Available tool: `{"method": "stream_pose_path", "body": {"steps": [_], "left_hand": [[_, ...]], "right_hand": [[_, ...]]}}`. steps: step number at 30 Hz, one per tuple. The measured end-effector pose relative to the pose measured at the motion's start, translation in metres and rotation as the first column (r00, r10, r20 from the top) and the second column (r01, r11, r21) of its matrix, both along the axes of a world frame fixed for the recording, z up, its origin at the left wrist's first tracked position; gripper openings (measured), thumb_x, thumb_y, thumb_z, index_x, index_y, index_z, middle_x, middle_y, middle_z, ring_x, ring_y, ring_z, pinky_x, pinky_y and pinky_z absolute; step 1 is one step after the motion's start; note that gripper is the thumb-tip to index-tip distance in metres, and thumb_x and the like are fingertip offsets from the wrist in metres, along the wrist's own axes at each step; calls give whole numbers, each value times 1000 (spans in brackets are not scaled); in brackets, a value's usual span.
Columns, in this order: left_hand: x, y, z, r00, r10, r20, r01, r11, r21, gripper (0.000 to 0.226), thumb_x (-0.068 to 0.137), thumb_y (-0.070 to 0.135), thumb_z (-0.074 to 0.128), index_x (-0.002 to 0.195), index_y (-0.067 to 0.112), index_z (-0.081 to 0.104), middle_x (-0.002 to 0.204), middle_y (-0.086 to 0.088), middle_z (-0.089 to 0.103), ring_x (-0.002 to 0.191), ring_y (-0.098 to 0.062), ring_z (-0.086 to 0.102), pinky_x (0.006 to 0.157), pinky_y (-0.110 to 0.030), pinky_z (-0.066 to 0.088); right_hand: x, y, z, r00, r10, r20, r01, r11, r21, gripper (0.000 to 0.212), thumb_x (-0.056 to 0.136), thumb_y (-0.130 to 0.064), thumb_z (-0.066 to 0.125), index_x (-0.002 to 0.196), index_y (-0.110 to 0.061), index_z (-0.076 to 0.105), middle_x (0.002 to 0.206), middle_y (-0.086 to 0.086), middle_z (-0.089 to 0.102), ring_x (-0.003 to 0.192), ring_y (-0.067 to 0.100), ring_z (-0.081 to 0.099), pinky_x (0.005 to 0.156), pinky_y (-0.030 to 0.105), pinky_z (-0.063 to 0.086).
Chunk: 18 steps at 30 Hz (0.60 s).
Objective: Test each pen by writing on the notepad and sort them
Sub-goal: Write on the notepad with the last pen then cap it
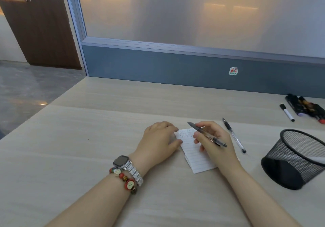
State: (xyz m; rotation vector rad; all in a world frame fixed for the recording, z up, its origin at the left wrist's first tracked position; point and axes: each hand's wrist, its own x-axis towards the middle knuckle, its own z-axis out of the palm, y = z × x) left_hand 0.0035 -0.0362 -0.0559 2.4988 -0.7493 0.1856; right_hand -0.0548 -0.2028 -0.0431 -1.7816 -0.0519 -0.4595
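Note:
A small lined notepad lies on the wooden table between my hands, with faint scribbles at its top. My left hand rests flat on the pad's left edge, fingers curled. My right hand is closed around a black gel pen, whose capped end points up and left above the paper. A second clear gel pen lies on the table just right of my right hand. Farther right a small whiteboard marker lies alone, beside a bunch of several dark markers.
A black mesh pen cup stands at the right, tilted toward me, with something pale inside near its rim. A blue partition with frosted glass borders the table's far edge. The table's left edge drops to grey floor.

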Motion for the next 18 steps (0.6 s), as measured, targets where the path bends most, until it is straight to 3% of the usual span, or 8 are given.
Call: {"method": "stream_pose_path", "body": {"steps": [4, 7, 10, 13, 15, 18], "left_hand": [[-6, -2, 11, 1000, 27, -16, -30, 968, -249, 24, 86, 32, 54, 109, 24, 60, 104, 6, 62, 97, -13, 55, 89, -34, 44], [-15, -10, 19, 990, 10, -138, -61, 926, -372, 14, 84, 31, 55, 95, 27, 62, 83, 10, 64, 70, -8, 58, 72, -30, 50], [-21, -18, 23, 954, -46, -296, -99, 885, -455, 14, 85, 32, 55, 84, 22, 65, 71, 6, 67, 57, -9, 57, 66, -31, 50], [-23, -23, 28, 857, -113, -503, -196, 830, -522, 29, 86, 44, 52, 75, 21, 66, 62, 7, 65, 43, -9, 51, 45, -20, 43], [-24, -25, 30, 781, -156, -605, -311, 743, -593, 31, 85, 47, 53, 68, 26, 68, 54, 12, 59, 37, -8, 44, 37, -13, 31], [-22, -27, 30, 684, -261, -681, -422, 620, -661, 28, 86, 43, 54, 70, 24, 68, 49, 12, 48, 37, -7, 35, 35, -13, 24]], "right_hand": [[-1, 0, -5, 1000, 11, 8, -11, 1000, -29, 24, 84, -3, 62, 91, -25, 65, 81, 3, 66, 63, 11, 63, 50, 19, 47], [-1, 1, -8, 1000, 11, 13, -9, 996, -94, 32, 84, -4, 60, 86, -35, 64, 81, -5, 68, 68, 10, 64, 58, 15, 46], [-4, 4, -7, 991, 76, 110, -47, 967, -250, 23, 87, -7, 58, 97, -26, 63, 88, -12, 68, 81, 4, 64, 70, 14, 47], [-7, 5, -4, 976, 109, 189, -53, 959, -280, 24, 87, -8, 57, 109, -16, 61, 98, -11, 67, 94, 0, 61, 71, 8, 42], [-9, 4, -2, 975, 127, 183, -73, 959, -275, 27, 88, -13, 56, 113, -21, 59, 104, -11, 66, 98, 2, 61, 70, 9, 43], [-12, 5, -2, 976, 168, 139, -121, 948, -293, 36, 86, -17, 58, 118, -35, 54, 111, -12, 64, 100, 5, 60, 72, 13, 45]]}}
